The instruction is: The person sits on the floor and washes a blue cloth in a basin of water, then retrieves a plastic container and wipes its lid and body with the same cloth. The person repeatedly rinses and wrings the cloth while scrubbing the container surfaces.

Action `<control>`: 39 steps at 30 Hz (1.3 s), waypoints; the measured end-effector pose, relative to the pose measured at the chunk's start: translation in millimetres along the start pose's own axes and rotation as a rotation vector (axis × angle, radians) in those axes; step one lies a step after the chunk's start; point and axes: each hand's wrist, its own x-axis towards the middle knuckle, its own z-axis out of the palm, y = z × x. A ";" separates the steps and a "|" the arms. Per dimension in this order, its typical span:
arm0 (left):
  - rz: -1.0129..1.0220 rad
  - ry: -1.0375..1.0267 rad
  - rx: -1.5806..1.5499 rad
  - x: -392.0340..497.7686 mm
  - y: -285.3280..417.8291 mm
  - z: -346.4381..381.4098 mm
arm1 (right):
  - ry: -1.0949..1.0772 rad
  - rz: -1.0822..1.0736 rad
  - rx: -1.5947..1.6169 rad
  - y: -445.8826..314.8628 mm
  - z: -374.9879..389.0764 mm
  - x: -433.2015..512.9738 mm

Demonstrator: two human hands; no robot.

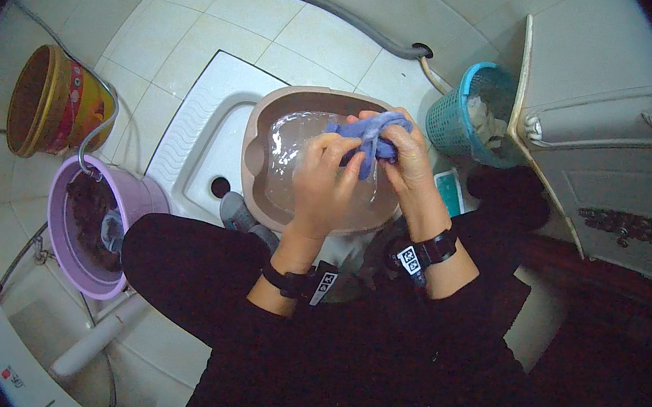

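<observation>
A wet blue-purple cloth (372, 134) is bunched between my two hands, above a brownish-pink plastic basin (252, 196) of water. My right hand (412, 153) grips the cloth, with part of it looped over the fingers. My left hand (326, 174) is slightly blurred; its thumb and fingers pinch the cloth's left side. What lies inside the folds is hidden. The basin rests partly over a white squat toilet (197, 124).
A purple bucket (56, 223) holding dark cloth and a yellow bucket (62, 104) stand at left. At right are a blue laundry basket (445, 120), a green-and-white tray (450, 193) and a cabinet (597, 119). A grey hose (323, 3) runs along the back wall.
</observation>
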 end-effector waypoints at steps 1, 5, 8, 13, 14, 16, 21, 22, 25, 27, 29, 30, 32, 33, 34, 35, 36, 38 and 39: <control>-0.002 -0.011 0.022 0.0 -0.6 0.4 | -0.008 -0.001 -0.040 0.2 1.1 -1.0; -0.053 -0.045 0.025 -1.1 -2.8 0.7 | 0.043 -0.014 -0.192 2.6 3.1 -2.5; -0.318 -0.024 -0.107 -1.0 -9.7 -2.5 | 0.126 -0.053 -0.469 3.7 0.2 -0.9; -0.754 0.061 -0.526 0.1 -39.9 -7.7 | 0.138 0.035 -0.649 -0.7 -8.7 2.3; -0.778 0.038 -0.589 -1.2 -46.0 -6.5 | 0.119 0.064 -0.601 -1.5 -10.1 2.5; -0.718 0.037 -0.534 -4.8 -55.2 -2.8 | 0.093 0.125 -0.494 -2.7 -11.7 2.7; -0.743 0.006 -0.518 -8.7 -59.0 2.3 | 0.055 0.278 -0.259 -0.8 -13.5 3.0; -0.761 0.021 -0.609 -8.0 -57.1 1.8 | 0.031 0.277 -0.204 0.3 -14.3 2.9; -0.751 -0.031 -0.718 -3.5 -49.9 -2.5 | 0.045 0.295 -0.065 2.3 -17.5 2.7; -0.712 -0.104 -0.710 0.1 -45.5 -5.9 | 0.071 0.317 0.000 3.0 -20.1 2.4; -0.664 -0.179 -0.676 2.5 -41.7 -9.4 | 0.054 0.270 0.001 3.2 -21.9 2.7; -0.618 -0.191 -0.656 3.2 -40.1 -10.6 | 0.046 0.247 0.001 3.1 -22.4 3.1; -0.524 -0.205 -0.619 3.5 -37.0 -11.5 | 0.036 0.202 -0.020 2.9 -22.9 4.2; -0.547 -0.214 -0.659 3.3 -35.7 -11.5 | 0.054 0.183 -0.044 2.8 -22.9 4.8; -0.566 -0.211 -0.704 2.7 -34.3 -10.4 | 0.039 0.125 -0.049 2.7 -22.7 5.5; -0.568 -0.198 -0.758 2.1 -33.3 -9.5 | 0.048 0.071 -0.068 2.6 -22.3 6.1; -0.539 -0.211 -0.749 1.9 -32.6 -7.8 | 0.048 0.021 -0.089 2.5 -22.1 6.6; -0.441 -0.236 -0.753 1.4 -31.9 -4.9 | 0.057 0.015 -0.059 2.3 -21.4 7.2; -0.426 -0.232 -0.636 1.2 -32.0 -3.9 | 0.047 -0.005 -0.034 2.4 -21.1 7.3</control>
